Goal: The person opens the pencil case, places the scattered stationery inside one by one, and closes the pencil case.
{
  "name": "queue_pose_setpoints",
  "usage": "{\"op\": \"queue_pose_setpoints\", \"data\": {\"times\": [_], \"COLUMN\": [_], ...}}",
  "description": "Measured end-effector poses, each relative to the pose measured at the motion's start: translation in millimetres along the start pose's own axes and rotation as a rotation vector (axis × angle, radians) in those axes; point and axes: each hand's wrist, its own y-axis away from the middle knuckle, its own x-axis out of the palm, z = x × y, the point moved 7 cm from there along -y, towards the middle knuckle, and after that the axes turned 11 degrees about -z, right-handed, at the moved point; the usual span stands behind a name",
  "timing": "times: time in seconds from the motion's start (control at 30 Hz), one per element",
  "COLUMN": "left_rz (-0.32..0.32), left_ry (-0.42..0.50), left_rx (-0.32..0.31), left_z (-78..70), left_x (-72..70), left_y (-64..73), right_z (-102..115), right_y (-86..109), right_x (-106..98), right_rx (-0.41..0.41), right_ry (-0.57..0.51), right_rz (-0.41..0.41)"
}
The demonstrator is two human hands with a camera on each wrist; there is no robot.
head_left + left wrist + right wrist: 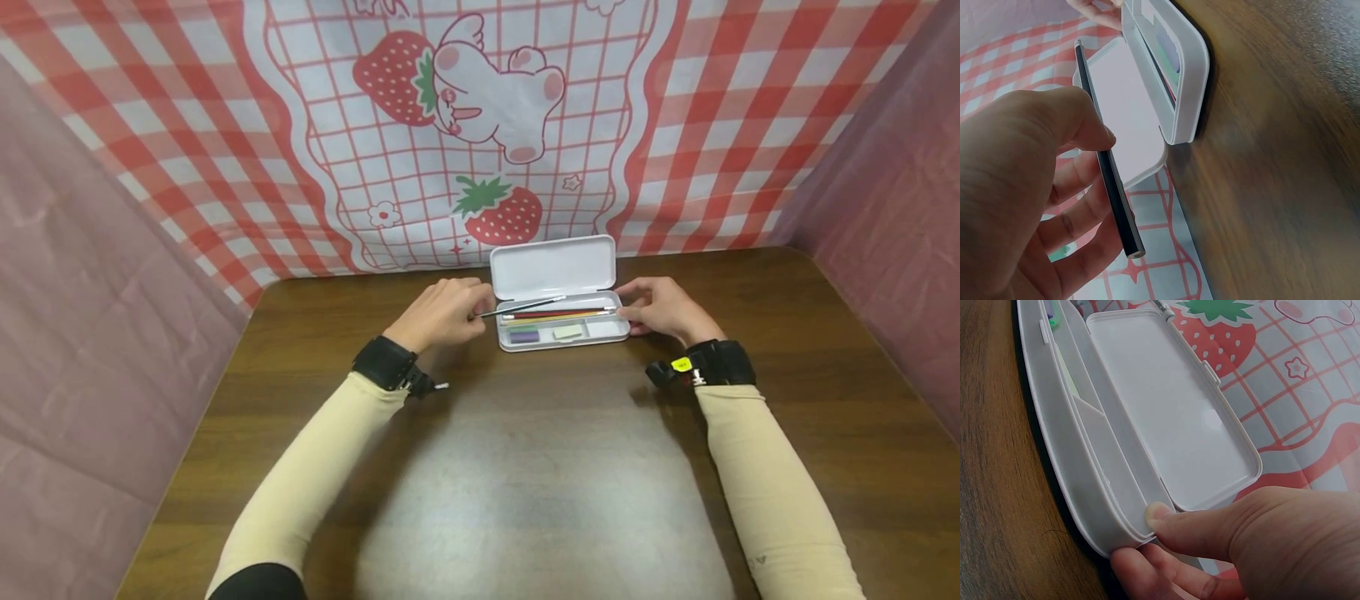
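Note:
A white pencil case lies on the table with its lid raised, against the cloth backdrop. My left hand, at the case's left end, pinches a black pencil between thumb and fingers. That pencil slants over the case, its white-tipped end toward the right. On the right, my right hand grips the case's right end, thumb on the rim and fingers outside. Inside lie a few pencils, red and yellow among them. In the front compartments sit a purple block and a pale green eraser-like block.
The brown wooden table extends toward me and to both sides. Behind the case hangs a red-and-white checked cloth with strawberry prints. Pink cloth walls stand at left and right.

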Motion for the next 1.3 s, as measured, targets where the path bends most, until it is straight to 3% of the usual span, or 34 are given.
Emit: {"op": "queue_pose_setpoints", "data": {"times": [0.2, 0.57, 0.87, 1.17, 1.2, 1.27, 1.3], "left_rz": [0.007, -0.072, -0.112, -0.117, -0.127, -0.126, -0.138], "left_ry": [-0.008, -0.062, -0.045, 0.000, 0.013, 0.030, 0.045], "left_rx": [0.012, 0.073, 0.047, 0.040, 0.037, 0.020, 0.019], "left_z": [-1.7, -9.5, -20.5, -21.0, -9.1, -5.4, 4.7], "left_x": [3.5, 4.9, 5.7, 32.4, 46.9, 54.6, 67.0], "left_y": [-10.8, -33.7, -51.1, -53.5, -56.9, -56.5, -58.0], "right_z": [-1, -2, -3, -2, -3, -2, -2], "right_y": [-0.7, -1.8, -2.4, -2.1, -2.0, -1.1, -0.7], "right_x": [0, 1, 1, 1, 1, 1, 1], "right_rx": [0.003, 0.000, 0.001, 0.000, -0.001, -0.002, -0.001], "right_ry": [0.002, 0.001, -0.001, -0.007, -0.007, -0.005, -0.003], "right_rz": [0.008, 0.005, 0.010, 0.001, -0.001, -0.003, -0.004]}}
